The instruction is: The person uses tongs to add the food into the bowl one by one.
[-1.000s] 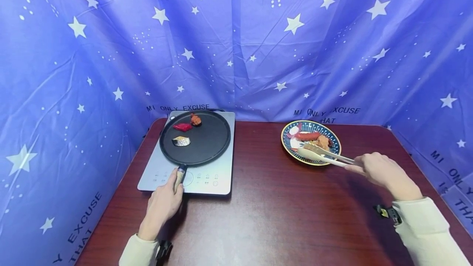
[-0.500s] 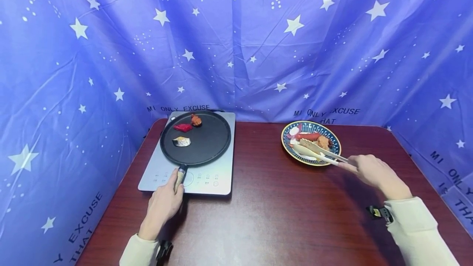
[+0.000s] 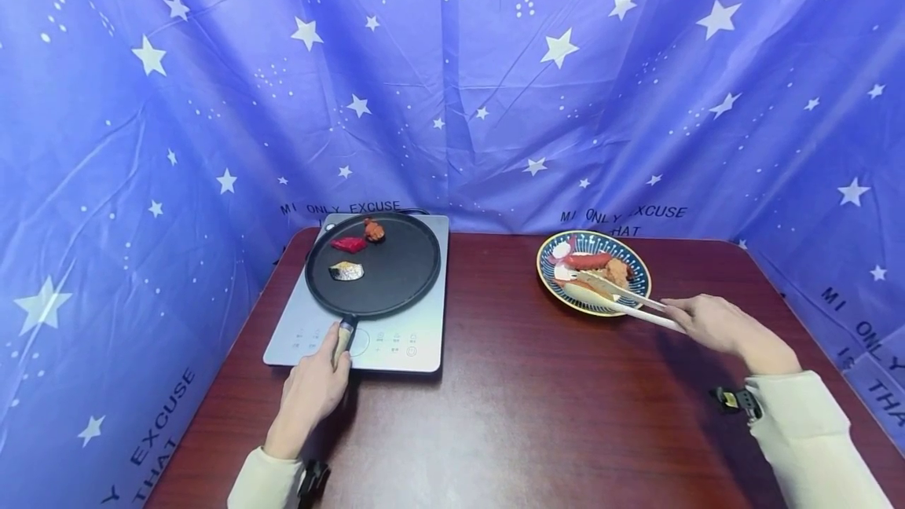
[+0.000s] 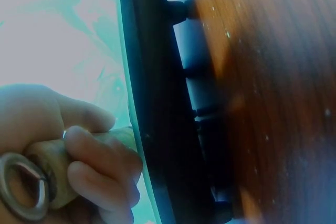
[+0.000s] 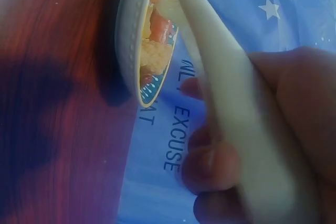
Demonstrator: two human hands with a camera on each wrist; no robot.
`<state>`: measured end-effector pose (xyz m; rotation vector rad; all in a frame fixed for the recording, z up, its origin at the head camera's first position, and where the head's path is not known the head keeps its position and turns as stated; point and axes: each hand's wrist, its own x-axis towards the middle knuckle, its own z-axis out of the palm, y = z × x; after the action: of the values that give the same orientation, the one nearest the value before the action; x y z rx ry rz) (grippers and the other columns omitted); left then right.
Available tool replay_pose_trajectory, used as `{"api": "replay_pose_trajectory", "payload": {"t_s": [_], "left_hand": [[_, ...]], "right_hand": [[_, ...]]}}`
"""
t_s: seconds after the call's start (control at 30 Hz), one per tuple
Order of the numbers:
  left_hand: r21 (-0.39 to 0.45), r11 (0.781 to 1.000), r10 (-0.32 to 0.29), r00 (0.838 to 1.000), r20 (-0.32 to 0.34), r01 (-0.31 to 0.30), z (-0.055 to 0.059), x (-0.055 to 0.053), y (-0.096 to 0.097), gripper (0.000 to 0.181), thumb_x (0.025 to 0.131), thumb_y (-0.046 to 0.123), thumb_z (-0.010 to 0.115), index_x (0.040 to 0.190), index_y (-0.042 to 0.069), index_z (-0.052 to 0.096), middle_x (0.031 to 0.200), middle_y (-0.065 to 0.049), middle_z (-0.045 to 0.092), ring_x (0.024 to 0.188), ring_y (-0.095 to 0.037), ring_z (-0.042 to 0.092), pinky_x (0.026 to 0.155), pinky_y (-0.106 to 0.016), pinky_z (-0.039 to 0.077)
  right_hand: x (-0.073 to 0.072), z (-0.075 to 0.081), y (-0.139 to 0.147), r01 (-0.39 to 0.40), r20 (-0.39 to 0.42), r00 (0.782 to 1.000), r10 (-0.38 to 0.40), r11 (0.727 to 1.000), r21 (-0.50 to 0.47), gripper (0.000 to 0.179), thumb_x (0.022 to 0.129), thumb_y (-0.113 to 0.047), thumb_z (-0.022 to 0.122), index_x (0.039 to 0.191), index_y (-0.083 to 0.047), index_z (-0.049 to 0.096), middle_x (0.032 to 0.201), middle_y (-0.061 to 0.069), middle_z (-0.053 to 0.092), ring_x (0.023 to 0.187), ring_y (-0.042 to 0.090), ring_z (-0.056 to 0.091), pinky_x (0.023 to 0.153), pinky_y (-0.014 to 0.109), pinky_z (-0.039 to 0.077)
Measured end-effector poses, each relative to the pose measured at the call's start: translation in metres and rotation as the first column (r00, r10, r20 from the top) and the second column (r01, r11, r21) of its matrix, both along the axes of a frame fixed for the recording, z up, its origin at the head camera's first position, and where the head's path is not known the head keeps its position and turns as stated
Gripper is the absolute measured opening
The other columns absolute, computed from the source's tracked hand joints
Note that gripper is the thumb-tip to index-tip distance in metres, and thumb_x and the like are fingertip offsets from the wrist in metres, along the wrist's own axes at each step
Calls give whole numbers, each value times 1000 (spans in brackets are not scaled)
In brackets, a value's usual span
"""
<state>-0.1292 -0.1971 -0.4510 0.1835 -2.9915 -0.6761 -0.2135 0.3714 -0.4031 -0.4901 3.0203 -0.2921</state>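
Note:
My left hand point(image 3: 314, 383) grips the wood-coloured handle point(image 4: 58, 171) of a flat black frying pan point(image 3: 399, 281). A metal ring hangs at the handle's end. On the pan sit a red piece point(image 3: 349, 244), a brown fried piece point(image 3: 375, 231) and a silver-skinned fish piece point(image 3: 346, 270). With my right hand point(image 3: 728, 328) I hold pale-handled tongs point(image 5: 220, 66), fingers and thumb around them. Their tips reach down into the patterned plate point(image 3: 639, 261), over a pale piece at its near side. Beside them lie a red sausage point(image 3: 588, 261) and a fried chunk point(image 3: 617, 271).
The pan stands on a silver induction cooker point(image 3: 424, 336) at the left of the brown wooden table point(image 3: 516, 383). Blue star-printed curtain point(image 3: 488, 85) closes off the back and both sides. A cord shows behind the cooker.
The right hand moved left with the tongs, then slightly back to the right. The tongs' arms now look a little further apart over the plate. The left hand and pan stay put.

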Motion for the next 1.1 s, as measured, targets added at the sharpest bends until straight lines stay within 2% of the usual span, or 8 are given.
{"api": "replay_pose_trajectory", "payload": {"t_s": [0.17, 0.3, 0.4, 0.5, 0.6, 0.77, 0.9, 1.1], "left_hand": [[-6, 1000, 1, 1000, 5, -1, -1, 0, -1, 55, 94, 28, 46, 145, 11, 37, 101, -31, 62, 77, -45, 62, 62, -53, 46], [-16, 1000, 0, 1000, 6, 0, -1, -1, -1, 55, 94, 28, 46, 145, 11, 36, 101, -32, 62, 76, -46, 61, 62, -53, 45], [-17, 1000, -3, 1000, -2, 3, -1, -1, -1, 55, 94, 28, 46, 145, 11, 36, 101, -32, 62, 76, -46, 61, 62, -54, 45], [-15, 1000, -3, 1000, -7, 3, -2, -2, -1, 55, 94, 28, 46, 145, 10, 36, 100, -31, 63, 76, -46, 62, 62, -54, 45], [-12, 1000, -3, 1000, -7, 2, -2, -2, -1, 56, 94, 28, 46, 145, 10, 36, 100, -31, 63, 77, -46, 62, 63, -54, 46], [-12, 1000, -1, 1000, -6, 1, -2, -2, 0, 56, 94, 28, 46, 145, 11, 36, 100, -31, 63, 77, -46, 62, 64, -54, 46], [-14, 1000, 3, 1000, -3, -3, -1, -2, 0, 56, 93, 29, 46, 145, 11, 36, 99, -31, 63, 76, -45, 62, 63, -54, 46], [-11, 1000, 3, 1000, 3, -3, 0, -1, 0, 56, 94, 29, 46, 145, 11, 36, 101, -31, 63, 78, -46, 62, 64, -54, 46]], "right_hand": [[-1, 2, 2, 35, 35, 999, -35, 999, 17, 41, 98, -30, 48, 114, 3, 65, 79, 11, 64, 77, 30, 60, 70, 53, 45], [-1, 1, 2, 54, 61, 997, -55, 998, 22, 61, 92, -50, 52, 121, 3, 62, 87, 18, 65, 85, 37, 61, 72, 55, 44], [1, 0, 2, 48, 55, 997, -50, 998, 40, 68, 88, -54, 56, 123, 5, 59, 86, 20, 64, 84, 38, 61, 73, 55, 44], [1, 0, 1, 23, 36, 999, -25, 998, 55, 61, 89, -50, 58, 116, 3, 63, 76, 11, 61, 75, 30, 61, 70, 53, 45], [2, 1, 0, -14, 33, 999, 12, 998, 68, 43, 90, -46, 58, 98, -4, 69, 66, -1, 53, 64, 20, 54, 64, 46, 44], [1, 5, -8, -69, -13, 997, 70, 992, 103, 32, 92, -40, 58, 73, -15, 63, 58, -7, 45, 55, 13, 45, 55, 40, 39], [-1, 5, -10, -80, -61, 994, 87, 991, 107, 31, 92, -37, 59, 69, -16, 60, 55, -7, 43, 52, 13, 43, 53, 40, 38], [-2, -5, -5, -27, -50, 998, 28, 999, 28, 33, 94, -39, 56, 83, -11, 68, 61, -5, 47, 59, 15, 47, 58, 41, 40]]}}
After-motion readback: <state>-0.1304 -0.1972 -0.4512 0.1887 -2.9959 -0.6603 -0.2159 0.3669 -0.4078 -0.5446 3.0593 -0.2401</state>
